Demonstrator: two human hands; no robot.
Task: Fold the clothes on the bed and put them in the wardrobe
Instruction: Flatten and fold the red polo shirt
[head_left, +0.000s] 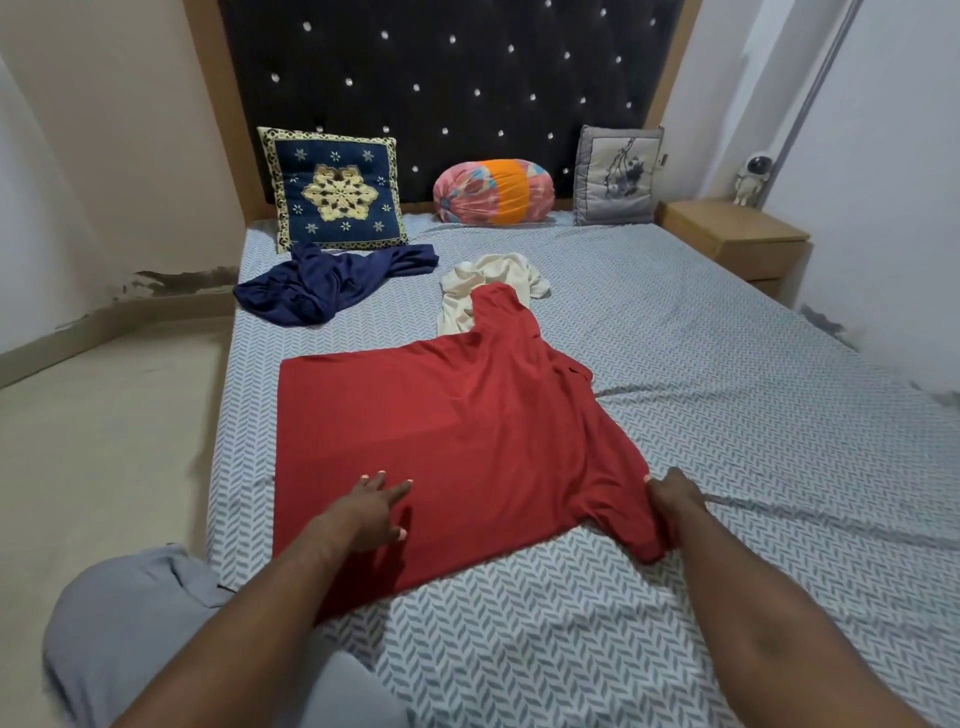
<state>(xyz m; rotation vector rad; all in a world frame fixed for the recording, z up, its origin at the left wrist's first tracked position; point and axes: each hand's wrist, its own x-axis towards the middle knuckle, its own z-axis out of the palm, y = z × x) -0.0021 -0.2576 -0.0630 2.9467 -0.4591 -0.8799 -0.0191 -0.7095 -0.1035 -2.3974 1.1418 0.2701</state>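
Bed (727, 389) bears red shirt (441, 441), navy garment (332, 283), cream garment (488, 283), 3 cushions.

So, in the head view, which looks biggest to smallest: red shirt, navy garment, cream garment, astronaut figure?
1. red shirt
2. navy garment
3. cream garment, partly under the shirt
4. astronaut figure
The shirt lies nearest the camera, the figure farthest, exaggerating both.
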